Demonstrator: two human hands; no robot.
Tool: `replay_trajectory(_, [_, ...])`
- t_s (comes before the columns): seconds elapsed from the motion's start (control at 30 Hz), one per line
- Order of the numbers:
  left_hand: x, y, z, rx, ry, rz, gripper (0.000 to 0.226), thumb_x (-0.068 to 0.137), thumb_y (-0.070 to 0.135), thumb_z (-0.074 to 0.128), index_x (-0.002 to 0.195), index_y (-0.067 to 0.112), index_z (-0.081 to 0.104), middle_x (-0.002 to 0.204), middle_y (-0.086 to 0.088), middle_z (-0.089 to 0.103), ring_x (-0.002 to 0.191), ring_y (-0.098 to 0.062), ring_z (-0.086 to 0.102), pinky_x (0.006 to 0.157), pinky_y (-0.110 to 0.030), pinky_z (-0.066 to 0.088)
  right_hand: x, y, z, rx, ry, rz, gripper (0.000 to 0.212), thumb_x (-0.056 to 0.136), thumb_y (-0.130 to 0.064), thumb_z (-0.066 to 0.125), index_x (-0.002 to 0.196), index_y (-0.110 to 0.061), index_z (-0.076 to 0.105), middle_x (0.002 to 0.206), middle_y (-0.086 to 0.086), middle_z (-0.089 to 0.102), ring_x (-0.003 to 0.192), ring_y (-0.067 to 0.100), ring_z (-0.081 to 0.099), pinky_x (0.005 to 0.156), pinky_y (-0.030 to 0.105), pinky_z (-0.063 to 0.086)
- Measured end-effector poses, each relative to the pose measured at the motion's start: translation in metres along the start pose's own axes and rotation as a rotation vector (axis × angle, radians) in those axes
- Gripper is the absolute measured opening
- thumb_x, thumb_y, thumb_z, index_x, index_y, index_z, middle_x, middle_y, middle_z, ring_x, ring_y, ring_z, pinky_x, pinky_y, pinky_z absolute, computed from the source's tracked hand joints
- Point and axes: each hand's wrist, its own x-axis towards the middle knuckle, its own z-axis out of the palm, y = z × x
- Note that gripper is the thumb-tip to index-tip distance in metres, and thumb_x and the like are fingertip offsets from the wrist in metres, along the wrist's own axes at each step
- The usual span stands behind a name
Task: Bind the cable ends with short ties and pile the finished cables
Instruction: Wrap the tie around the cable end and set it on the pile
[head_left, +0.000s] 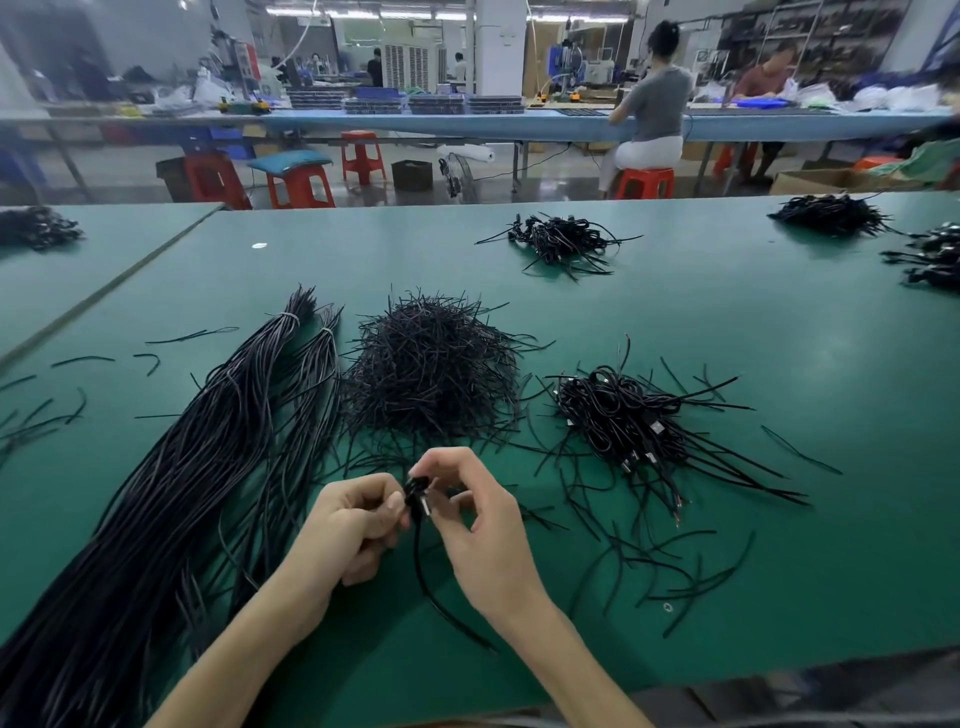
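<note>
Both hands meet over the green table, near its front edge. My left hand and my right hand pinch the coiled end of one black cable between their fingertips. The cable's loose tail trails down toward me between my wrists. A mound of short black ties lies just beyond the hands. To its right sits a pile of bound cables. Long bundles of unbound black cables stretch along the left, banded near their far ends.
Stray ties are scattered right of my hands and at the far left. More cable piles lie at the table's far side and far right. Beyond are red stools and seated people at another bench.
</note>
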Motion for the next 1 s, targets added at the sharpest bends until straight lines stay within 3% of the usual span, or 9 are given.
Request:
replay_trajectory(0.1, [0.000, 0.000, 0.003, 0.046, 0.066, 0.037, 0.046, 0.103, 0.000, 0.051, 0.061, 0.016, 0.060, 0.053, -0.007, 0.045, 0.035, -0.012, 0.025, 0.038, -0.017, 0.019, 0.001, 0.000, 0.000, 0.041, -0.003, 0.023, 0.028, 0.097, -0.006, 0.063, 0.111, -0.031, 0.062, 0.103, -0.010, 0.067, 0.098, 0.017, 0.064, 0.078, 0.022, 0.048])
replay_trajectory(0.23, [-0.003, -0.003, 0.004, 0.437, 0.252, 0.402, 0.033, 0.097, -0.005, 0.059, 0.072, 0.017, 0.062, 0.063, 0.006, 0.061, 0.056, -0.012, 0.054, 0.052, -0.023, 0.043, 0.001, 0.000, 0.004, 0.106, -0.035, 0.108, 0.042, 0.089, -0.024, 0.078, 0.125, -0.034, 0.057, 0.107, -0.011, 0.063, 0.096, 0.011, 0.061, 0.075, 0.022, 0.050])
replay_trajectory(0.3, [-0.004, -0.002, 0.004, 0.549, 0.273, 0.533, 0.031, 0.096, -0.003, 0.062, 0.077, 0.021, 0.062, 0.074, 0.008, 0.063, 0.069, -0.016, 0.061, 0.061, -0.024, 0.048, 0.002, 0.003, 0.005, 0.092, -0.021, 0.144, 0.042, 0.087, -0.024, 0.080, 0.122, -0.032, 0.058, 0.105, -0.012, 0.063, 0.097, 0.009, 0.061, 0.080, 0.023, 0.050])
replay_trajectory(0.37, [-0.005, 0.001, 0.002, 0.620, 0.246, 0.583, 0.028, 0.097, 0.003, 0.064, 0.079, 0.025, 0.061, 0.077, 0.010, 0.060, 0.068, -0.017, 0.058, 0.060, -0.021, 0.043, 0.003, 0.005, 0.002, 0.059, -0.005, 0.135, 0.028, 0.088, -0.023, 0.078, 0.110, -0.031, 0.063, 0.102, -0.010, 0.066, 0.097, 0.010, 0.062, 0.084, 0.024, 0.050])
replay_trajectory(0.47, [-0.008, 0.011, -0.003, 0.704, 0.165, 0.562, 0.015, 0.100, 0.030, 0.059, 0.085, 0.030, 0.064, 0.085, 0.015, 0.061, 0.071, -0.014, 0.058, 0.062, -0.021, 0.044, 0.004, 0.006, 0.000, 0.046, 0.005, 0.109, 0.019, 0.090, -0.020, 0.076, 0.099, -0.034, 0.067, 0.099, -0.007, 0.068, 0.095, 0.012, 0.064, 0.084, 0.023, 0.051])
replay_trajectory(0.57, [-0.011, 0.026, -0.007, 0.818, 0.183, 0.558, 0.026, 0.099, 0.048, 0.047, 0.097, 0.030, 0.066, 0.092, 0.018, 0.059, 0.075, -0.009, 0.060, 0.065, -0.033, 0.051, 0.005, 0.009, 0.001, 0.036, 0.019, 0.117, 0.015, 0.092, -0.023, 0.076, 0.102, -0.029, 0.066, 0.095, -0.010, 0.068, 0.090, 0.009, 0.064, 0.079, 0.018, 0.049])
replay_trajectory(0.77, [-0.012, 0.041, -0.003, 0.784, 0.218, 0.551, 0.009, 0.100, 0.039, 0.056, 0.091, 0.038, 0.060, 0.096, 0.020, 0.059, 0.072, -0.009, 0.062, 0.064, -0.027, 0.051, 0.004, 0.011, 0.001, 0.048, 0.024, 0.115, 0.014, 0.091, -0.032, 0.076, 0.098, -0.025, 0.066, 0.084, -0.010, 0.066, 0.076, 0.005, 0.059, 0.072, 0.019, 0.048])
replay_trajectory(0.9, [-0.006, 0.021, 0.001, 0.679, 0.150, 0.384, 0.017, 0.101, 0.025, 0.062, 0.092, 0.040, 0.059, 0.089, 0.013, 0.065, 0.067, -0.013, 0.066, 0.067, -0.027, 0.053, 0.003, 0.010, 0.000, 0.056, 0.007, 0.123, 0.009, 0.092, -0.026, 0.076, 0.095, -0.024, 0.067, 0.084, -0.007, 0.069, 0.077, 0.010, 0.063, 0.075, 0.032, 0.055])
replay_trajectory(1.0, [-0.009, 0.011, 0.003, 0.583, 0.207, 0.402, 0.019, 0.100, 0.022, 0.064, 0.090, 0.037, 0.061, 0.082, 0.012, 0.068, 0.059, -0.014, 0.065, 0.059, -0.021, 0.050, 0.003, 0.008, -0.002, 0.056, 0.034, 0.135, 0.009, 0.094, -0.031, 0.073, 0.094, -0.024, 0.067, 0.086, -0.004, 0.070, 0.080, 0.012, 0.065, 0.077, 0.034, 0.055])
